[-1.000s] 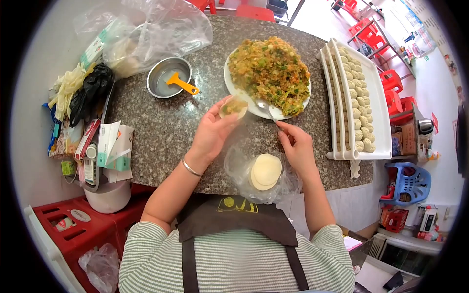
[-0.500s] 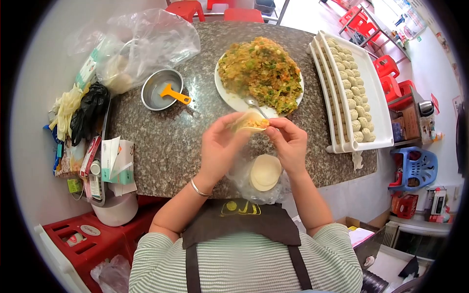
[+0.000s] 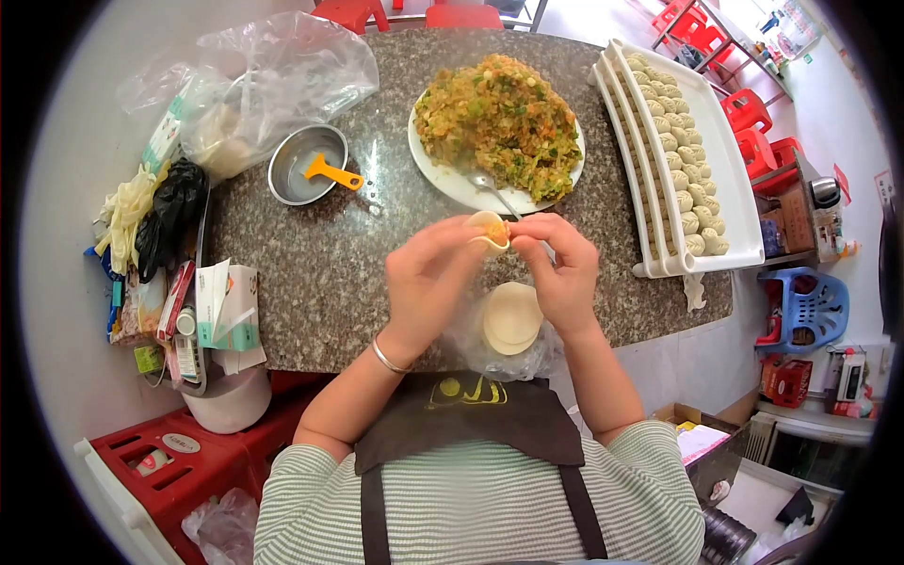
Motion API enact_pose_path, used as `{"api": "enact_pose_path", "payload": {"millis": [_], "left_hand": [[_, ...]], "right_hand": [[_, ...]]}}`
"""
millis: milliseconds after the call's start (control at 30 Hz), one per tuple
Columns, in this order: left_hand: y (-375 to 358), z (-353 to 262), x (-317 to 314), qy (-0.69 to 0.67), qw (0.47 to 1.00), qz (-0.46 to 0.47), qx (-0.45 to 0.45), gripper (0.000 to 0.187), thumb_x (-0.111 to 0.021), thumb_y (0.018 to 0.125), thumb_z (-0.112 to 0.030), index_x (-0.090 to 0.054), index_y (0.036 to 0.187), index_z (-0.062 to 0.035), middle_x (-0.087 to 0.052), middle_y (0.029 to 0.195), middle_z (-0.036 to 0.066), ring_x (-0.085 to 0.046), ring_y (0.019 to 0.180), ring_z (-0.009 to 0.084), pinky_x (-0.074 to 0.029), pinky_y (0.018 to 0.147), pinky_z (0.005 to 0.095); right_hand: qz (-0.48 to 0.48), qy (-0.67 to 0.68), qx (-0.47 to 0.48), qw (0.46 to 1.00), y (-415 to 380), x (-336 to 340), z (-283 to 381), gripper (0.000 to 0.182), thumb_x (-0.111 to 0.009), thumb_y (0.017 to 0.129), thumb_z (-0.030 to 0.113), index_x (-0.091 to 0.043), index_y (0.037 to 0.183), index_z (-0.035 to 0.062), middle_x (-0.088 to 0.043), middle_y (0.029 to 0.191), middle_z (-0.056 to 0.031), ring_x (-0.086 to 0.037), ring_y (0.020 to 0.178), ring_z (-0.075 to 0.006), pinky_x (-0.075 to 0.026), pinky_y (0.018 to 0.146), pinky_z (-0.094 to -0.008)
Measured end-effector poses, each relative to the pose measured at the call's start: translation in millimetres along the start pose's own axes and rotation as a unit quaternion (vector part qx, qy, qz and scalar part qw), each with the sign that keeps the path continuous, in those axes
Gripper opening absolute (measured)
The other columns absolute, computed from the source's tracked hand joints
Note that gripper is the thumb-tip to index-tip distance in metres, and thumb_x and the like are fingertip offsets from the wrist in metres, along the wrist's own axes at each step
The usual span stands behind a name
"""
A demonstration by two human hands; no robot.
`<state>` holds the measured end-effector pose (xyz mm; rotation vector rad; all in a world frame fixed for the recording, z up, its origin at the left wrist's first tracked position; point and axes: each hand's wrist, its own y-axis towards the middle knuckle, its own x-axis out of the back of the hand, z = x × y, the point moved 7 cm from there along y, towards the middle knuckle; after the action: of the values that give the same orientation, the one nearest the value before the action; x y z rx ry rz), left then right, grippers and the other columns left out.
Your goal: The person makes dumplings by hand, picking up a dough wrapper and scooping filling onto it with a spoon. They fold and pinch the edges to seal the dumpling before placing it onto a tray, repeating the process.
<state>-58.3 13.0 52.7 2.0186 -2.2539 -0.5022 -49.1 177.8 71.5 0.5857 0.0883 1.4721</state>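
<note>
My left hand (image 3: 424,282) is closed around a round dumpling wrapper (image 3: 478,220), which is curved up around some orange filling (image 3: 494,231). At its right edge, the fingertips of my right hand (image 3: 563,268) pinch the dough. Just beyond my hands, a white oval plate (image 3: 438,184) bears a large heap of chopped vegetable filling (image 3: 504,118), with a metal spoon (image 3: 488,185) resting at its near side. Below and between my hands, a small stack of round wrappers (image 3: 511,318) lies on a clear plastic bag (image 3: 471,347).
Stacked white trays (image 3: 730,179) with rows of pleated dumplings (image 3: 692,169) stand at the right. A metal bowl (image 3: 287,179) with an orange-handled scraper (image 3: 331,172) sits left. Plastic bags, gloves and a tissue box (image 3: 240,306) crowd the left edge of the granite table (image 3: 311,273).
The wrapper has been drawn into a tighter cup around its filling, and my right fingers still pinch its edge. The whole view has shifted slightly.
</note>
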Motion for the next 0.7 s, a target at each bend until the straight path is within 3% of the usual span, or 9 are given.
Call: {"api": "enact_pose_path", "payload": {"millis": [133, 200, 333, 400, 600, 700], "left_hand": [[0, 0, 0, -0.019, 1.0, 0.011, -0.008, 0.017, -0.067, 0.086, 0.004, -0.069, 0.103, 0.0028, -0.068, 0.112, 0.015, -0.066, 0.1, 0.0196, -0.054, 0.086, 0.0307], [-1, 0, -2, -0.013, 0.999, 0.03, -0.006, 0.017, -0.067, 0.086, 0.004, -0.07, 0.102, 0.0027, -0.068, 0.112, 0.016, -0.066, 0.101, 0.0196, -0.054, 0.087, 0.0308], [-1, -5, -5, -0.022, 0.998, 0.063, -0.021, 0.016, -0.067, 0.086, 0.004, -0.069, 0.102, 0.0029, -0.068, 0.112, 0.016, -0.066, 0.102, 0.0194, -0.054, 0.087, 0.031], [-2, -7, -7, -0.017, 0.996, 0.078, -0.03, 0.017, -0.067, 0.086, 0.004, -0.069, 0.103, 0.0029, -0.068, 0.112, 0.016, -0.066, 0.103, 0.0192, -0.054, 0.088, 0.0309], [-2, 3, -4, -0.068, 0.996, 0.018, 0.056, 0.022, -0.067, 0.087, 0.004, -0.065, 0.108, 0.002, -0.068, 0.111, 0.015, -0.065, 0.103, 0.0182, -0.054, 0.089, 0.0311], [-2, 5, -4, -0.086, 0.995, 0.029, 0.041, 0.02, -0.068, 0.085, 0.005, -0.067, 0.105, 0.002, -0.068, 0.112, 0.015, -0.066, 0.102, 0.0192, -0.054, 0.089, 0.0313]], "right_hand": [[0.005, -0.023, 0.031, 0.999, -1, 2, 7, 0.013, -0.068, 0.09, 0.007, -0.065, 0.096, -0.0033, -0.065, 0.092, -0.0073, -0.058, 0.087, -0.0126, -0.046, 0.077, -0.0256], [0.013, 0.061, -0.083, 0.995, -2, 2, -4, 0.01, -0.067, 0.089, 0.005, -0.065, 0.094, -0.0031, -0.064, 0.092, -0.0075, -0.059, 0.086, -0.0134, -0.046, 0.077, -0.025], [0.072, 0.079, -0.096, 0.99, 5, 4, -4, 0.01, -0.068, 0.088, 0.006, -0.064, 0.093, -0.003, -0.064, 0.091, -0.0069, -0.059, 0.086, -0.0133, -0.045, 0.077, -0.0248], [0.065, 0.051, -0.069, 0.994, 5, 4, 4, 0.009, -0.068, 0.087, 0.005, -0.065, 0.091, -0.0019, -0.064, 0.09, -0.0066, -0.059, 0.084, -0.0135, -0.046, 0.076, -0.0265], [0.029, -0.073, 0.042, 0.996, 4, 6, 20, 0.006, -0.069, 0.085, 0.004, -0.066, 0.088, 0.0, -0.065, 0.086, -0.0078, -0.061, 0.08, -0.016, -0.048, 0.073, -0.0293], [-0.004, -0.086, 0.028, 0.996, 2, 11, 17, 0.007, -0.069, 0.084, 0.004, -0.065, 0.088, -0.0009, -0.065, 0.085, -0.0082, -0.061, 0.08, -0.0167, -0.048, 0.074, -0.0295]]}}
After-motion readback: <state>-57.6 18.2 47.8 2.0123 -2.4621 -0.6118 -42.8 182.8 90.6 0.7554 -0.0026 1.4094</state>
